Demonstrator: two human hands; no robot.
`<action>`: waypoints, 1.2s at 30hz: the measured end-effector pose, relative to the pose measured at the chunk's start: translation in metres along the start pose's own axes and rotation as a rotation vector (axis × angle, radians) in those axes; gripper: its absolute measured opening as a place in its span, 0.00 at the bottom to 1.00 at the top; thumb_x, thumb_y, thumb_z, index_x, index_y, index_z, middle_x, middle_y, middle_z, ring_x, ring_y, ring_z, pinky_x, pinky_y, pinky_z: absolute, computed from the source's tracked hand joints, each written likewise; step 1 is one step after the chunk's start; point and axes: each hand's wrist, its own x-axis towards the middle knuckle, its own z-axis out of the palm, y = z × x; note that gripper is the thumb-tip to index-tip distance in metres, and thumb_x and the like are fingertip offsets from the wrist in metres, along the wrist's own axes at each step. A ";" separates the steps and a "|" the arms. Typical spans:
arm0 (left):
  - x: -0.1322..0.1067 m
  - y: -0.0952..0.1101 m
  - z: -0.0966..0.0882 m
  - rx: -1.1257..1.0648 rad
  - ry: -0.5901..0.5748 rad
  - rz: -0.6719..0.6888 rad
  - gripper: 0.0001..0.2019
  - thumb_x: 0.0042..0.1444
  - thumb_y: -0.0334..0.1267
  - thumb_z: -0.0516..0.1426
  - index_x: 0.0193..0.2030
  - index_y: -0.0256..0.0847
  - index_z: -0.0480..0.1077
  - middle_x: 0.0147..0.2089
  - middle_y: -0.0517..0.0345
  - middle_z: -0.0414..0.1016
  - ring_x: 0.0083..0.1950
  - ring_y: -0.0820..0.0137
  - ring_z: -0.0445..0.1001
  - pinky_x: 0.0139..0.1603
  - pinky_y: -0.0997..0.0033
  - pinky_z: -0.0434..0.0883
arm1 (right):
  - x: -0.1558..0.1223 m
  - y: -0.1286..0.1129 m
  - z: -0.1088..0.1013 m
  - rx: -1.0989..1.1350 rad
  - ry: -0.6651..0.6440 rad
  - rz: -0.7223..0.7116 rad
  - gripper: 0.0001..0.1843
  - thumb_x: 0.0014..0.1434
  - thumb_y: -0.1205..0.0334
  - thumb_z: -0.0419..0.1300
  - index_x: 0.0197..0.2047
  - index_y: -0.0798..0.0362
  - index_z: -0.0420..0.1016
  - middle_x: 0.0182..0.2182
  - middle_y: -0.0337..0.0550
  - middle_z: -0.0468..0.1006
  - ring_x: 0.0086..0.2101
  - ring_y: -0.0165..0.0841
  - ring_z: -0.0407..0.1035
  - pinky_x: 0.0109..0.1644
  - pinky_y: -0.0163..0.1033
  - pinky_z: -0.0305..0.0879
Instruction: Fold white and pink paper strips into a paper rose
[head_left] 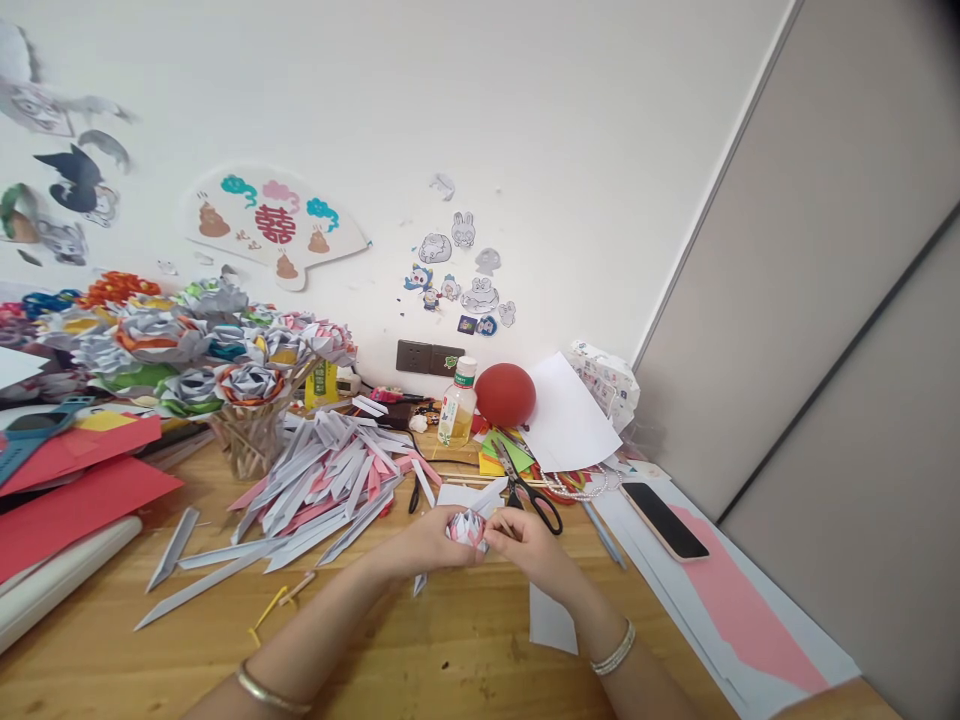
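Over the wooden table [465, 640], my left hand [427, 547] and my right hand [529, 545] meet around a small pink and white folded paper flower [466, 527]. Both hands pinch it between closed fingers, left from the left side, right from the right. A thin stick shows by my right fingers. A heap of folded white and pink paper strips [322, 480] lies just left of my hands. Black-handled scissors [529, 485] lie just behind my right hand.
Finished paper flowers [217, 350] stand in a clear holder at back left. Red paper sheets [75, 480] lie far left. A small bottle [457, 405], a red ball [505, 393], white paper [566, 415] and a phone [664, 520] sit to the right near the wall.
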 end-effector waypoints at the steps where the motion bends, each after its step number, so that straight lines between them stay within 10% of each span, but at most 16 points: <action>1: 0.001 -0.001 0.000 0.001 -0.002 0.005 0.13 0.37 0.38 0.56 0.33 0.36 0.68 0.24 0.66 0.61 0.24 0.77 0.55 0.24 0.78 0.55 | 0.000 0.000 0.000 -0.003 -0.006 -0.004 0.14 0.55 0.54 0.53 0.25 0.55 0.63 0.22 0.34 0.58 0.25 0.26 0.52 0.28 0.31 0.50; 27: 0.003 -0.005 0.002 -0.063 0.028 -0.089 0.13 0.38 0.40 0.57 0.32 0.38 0.63 0.21 0.68 0.57 0.20 0.78 0.54 0.20 0.78 0.54 | -0.002 0.009 0.002 -0.604 0.058 -0.374 0.12 0.62 0.61 0.44 0.34 0.53 0.66 0.30 0.43 0.69 0.31 0.32 0.63 0.33 0.35 0.55; 36: 0.004 -0.010 0.000 -0.101 -0.006 -0.075 0.13 0.38 0.38 0.57 0.33 0.37 0.64 0.21 0.68 0.57 0.21 0.79 0.54 0.20 0.78 0.54 | -0.002 0.003 0.004 -0.292 0.077 -0.211 0.08 0.57 0.59 0.52 0.30 0.53 0.67 0.28 0.40 0.67 0.30 0.30 0.61 0.33 0.34 0.56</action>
